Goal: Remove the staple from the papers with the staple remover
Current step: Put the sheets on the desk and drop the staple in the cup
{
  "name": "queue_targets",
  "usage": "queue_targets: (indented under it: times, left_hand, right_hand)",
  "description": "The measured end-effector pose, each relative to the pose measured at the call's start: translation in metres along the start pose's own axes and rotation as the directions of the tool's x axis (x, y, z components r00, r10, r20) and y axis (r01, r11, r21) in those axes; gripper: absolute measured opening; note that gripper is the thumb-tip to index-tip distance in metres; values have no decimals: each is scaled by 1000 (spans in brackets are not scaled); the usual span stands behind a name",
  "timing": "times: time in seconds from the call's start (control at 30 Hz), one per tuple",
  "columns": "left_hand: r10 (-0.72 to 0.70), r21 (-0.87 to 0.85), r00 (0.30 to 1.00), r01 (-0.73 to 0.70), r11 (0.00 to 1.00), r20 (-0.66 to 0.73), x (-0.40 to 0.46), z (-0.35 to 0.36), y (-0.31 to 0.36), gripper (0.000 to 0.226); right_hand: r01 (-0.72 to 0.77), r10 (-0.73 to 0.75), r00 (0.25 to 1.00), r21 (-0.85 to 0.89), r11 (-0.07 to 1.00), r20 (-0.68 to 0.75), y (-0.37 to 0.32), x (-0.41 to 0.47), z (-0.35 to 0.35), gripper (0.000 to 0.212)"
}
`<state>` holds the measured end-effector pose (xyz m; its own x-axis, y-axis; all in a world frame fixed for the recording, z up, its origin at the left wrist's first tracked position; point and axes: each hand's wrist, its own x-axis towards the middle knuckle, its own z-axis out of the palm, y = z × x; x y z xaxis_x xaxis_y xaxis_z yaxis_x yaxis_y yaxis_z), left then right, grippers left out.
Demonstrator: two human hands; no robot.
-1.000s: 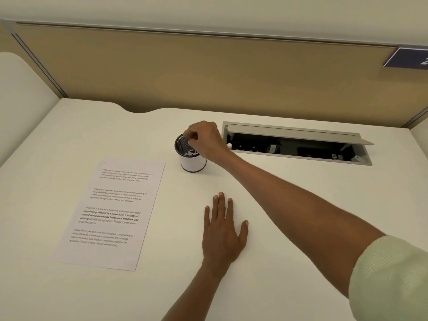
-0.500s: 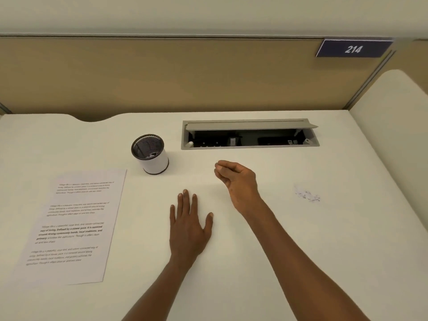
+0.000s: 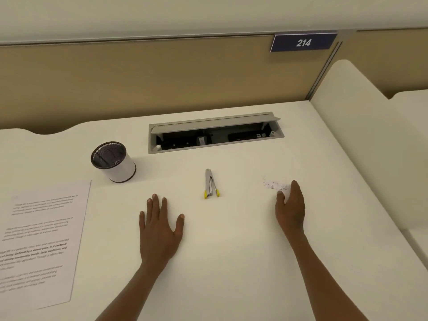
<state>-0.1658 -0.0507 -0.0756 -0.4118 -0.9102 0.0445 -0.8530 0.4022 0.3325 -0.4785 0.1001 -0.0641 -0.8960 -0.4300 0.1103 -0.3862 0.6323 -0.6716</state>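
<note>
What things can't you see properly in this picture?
- The papers, head view: the left edge of the picture cuts them off, and any staple is too small to find.
- The mesh cup: its inside is too dark to tell what it holds.
- The right hand: its fingers lie under the hand's back.
- The desk hatch: its contents are dark and tiny.

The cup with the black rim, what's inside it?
The cup shows dark mesh walls inside and a few faint shapes too blurry to name. Its bottom is hidden by the near wall.
</note>
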Motion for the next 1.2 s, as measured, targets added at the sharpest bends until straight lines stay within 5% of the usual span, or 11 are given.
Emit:
queue_targets:
  times: [0.1,0.23,0.43,0.83,1.03,1.2]
  left_hand:
    - [2,0,1000,-2,1000,2,0,0,0,80]
    - [1,1,1000,-1,1000,8,1,-1,0,80]
    - [4,-2,1000,-4,1000,2,0,-1,0,79]
    - [5,-7,1000,-5,1000,-1,1,1,-1,80]
    - [7,-1,1000,-7,1000,-4,0,2,-2,80]
    - [9,-7,1000,-9,1000,-3,0,1,-1,80]
  right_hand:
    - [50,-20,990,-214,976,141,1,1,11,73]
    - [172,-103,964,-283,944,244,-14,2,24,74]
    - [309,-277,910,-60,949,307,-20,27,11,48]
    - [720,-562,649,-176,671,514,-17,52,-14,44]
    - [724,-520,646,-233,649,559,-2,49,-30,36]
    - [790,-496,570,-270,551,655,-22,52,-31,32]
